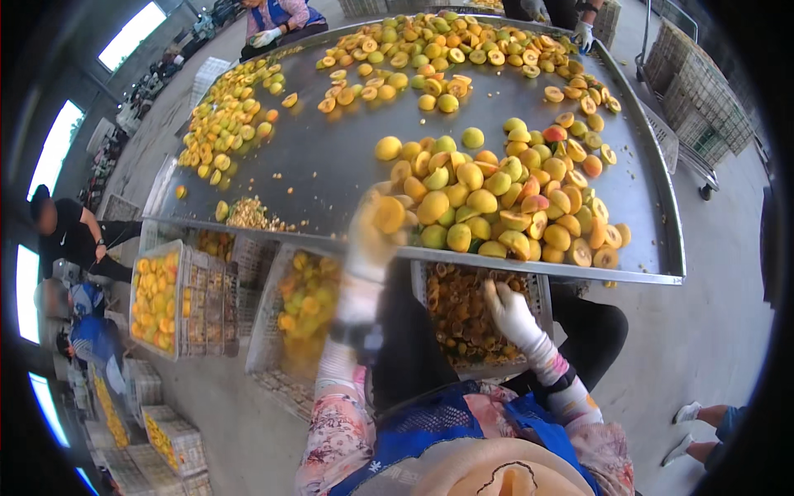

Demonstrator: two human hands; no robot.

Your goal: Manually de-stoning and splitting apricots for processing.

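Observation:
A metal-topped table (310, 211) with a raised rim holds heaps of yellow and orange stone fruit (469, 176), many of them halved. My left hand (372, 235), gloved and blurred by motion, is over the table's near edge at the left end of the near heap. A fruit half lies at its fingers; whether it is gripped is unclear. My right hand (513, 312), in a white glove with fingers curled, hangs over a crate (544, 297) of brownish fruit pieces below the table edge. What its fingers hold, if anything, cannot be seen.
Crates of fruit (181, 297) stand left of my legs, another (260, 335) beside my left forearm. A pile of small bits (251, 214) lies near the table's left edge. Co-workers' gloved hands (267, 37) (583, 36) are at the far side. Stacked crates (701, 93) stand right.

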